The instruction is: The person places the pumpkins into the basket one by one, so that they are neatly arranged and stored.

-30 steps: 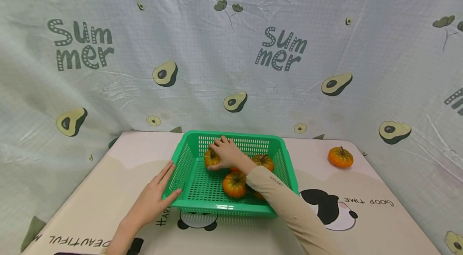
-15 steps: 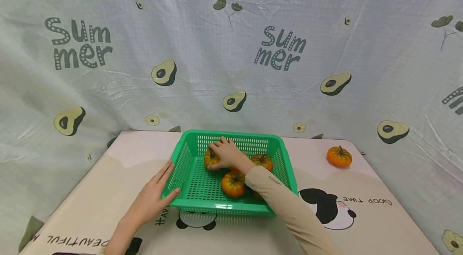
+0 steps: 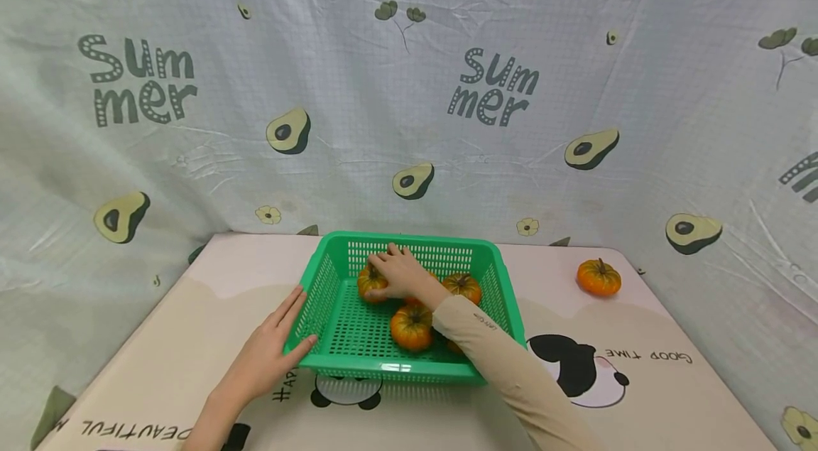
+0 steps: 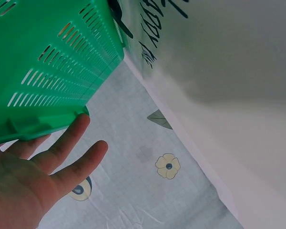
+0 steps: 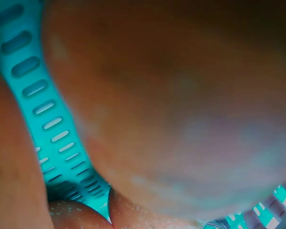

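Note:
A green plastic basket with slotted walls stands on the table and holds several small orange-and-green pumpkins. Inside it, toward the back left, my right hand curls over a pumpkin and grips it. Another pumpkin lies nearer the front, and one more pumpkin sits to the right; others are partly hidden under my right arm. With fingers extended, my left hand rests against the basket's left rim, which the left wrist view shows close to the fingertips. A blurred brownish shape fills most of the right wrist view.
A single pumpkin sits outside the basket, at the table's back right. Behind the table hangs a pale cloth printed with avocados. Cartoon animals and lettering decorate the table cover.

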Action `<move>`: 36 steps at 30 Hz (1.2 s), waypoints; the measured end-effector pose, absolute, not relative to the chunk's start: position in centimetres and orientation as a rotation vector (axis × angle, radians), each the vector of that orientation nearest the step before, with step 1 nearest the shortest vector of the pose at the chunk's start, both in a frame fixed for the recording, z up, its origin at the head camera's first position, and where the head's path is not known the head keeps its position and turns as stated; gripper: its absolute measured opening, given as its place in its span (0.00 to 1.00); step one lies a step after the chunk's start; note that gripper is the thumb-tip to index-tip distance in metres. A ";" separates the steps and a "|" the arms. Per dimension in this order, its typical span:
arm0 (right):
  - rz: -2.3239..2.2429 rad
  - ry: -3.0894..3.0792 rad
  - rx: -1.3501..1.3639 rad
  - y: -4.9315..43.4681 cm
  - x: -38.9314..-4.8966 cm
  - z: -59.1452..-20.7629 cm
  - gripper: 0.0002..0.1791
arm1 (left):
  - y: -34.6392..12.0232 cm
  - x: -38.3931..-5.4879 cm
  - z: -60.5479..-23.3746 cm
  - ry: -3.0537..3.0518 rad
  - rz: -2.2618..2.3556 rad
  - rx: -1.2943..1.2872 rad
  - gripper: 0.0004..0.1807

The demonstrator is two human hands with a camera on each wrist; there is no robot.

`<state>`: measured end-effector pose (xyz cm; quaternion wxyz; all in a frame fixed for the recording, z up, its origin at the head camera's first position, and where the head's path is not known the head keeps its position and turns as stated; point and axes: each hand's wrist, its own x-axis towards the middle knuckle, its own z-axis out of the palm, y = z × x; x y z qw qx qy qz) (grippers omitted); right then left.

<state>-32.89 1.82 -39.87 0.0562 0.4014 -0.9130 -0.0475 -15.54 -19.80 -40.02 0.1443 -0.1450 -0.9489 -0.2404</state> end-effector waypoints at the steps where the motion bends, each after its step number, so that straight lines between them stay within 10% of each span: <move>1: -0.151 -2.761 1.220 1.8 -32.9 -39.9 0.37 | -19.8 -15.5 -40.0 -2.736 -0.692 -0.417 0.37; 17: -0.154 -2.770 1.202 1.9 -32.8 -39.3 0.22 | -19.8 -15.6 -40.0 -2.739 -0.698 -0.409 0.37; 36: -0.252 -2.753 1.265 1.7 -32.6 -39.4 0.31 | -19.9 -15.7 -40.3 -2.735 -0.698 -0.415 0.37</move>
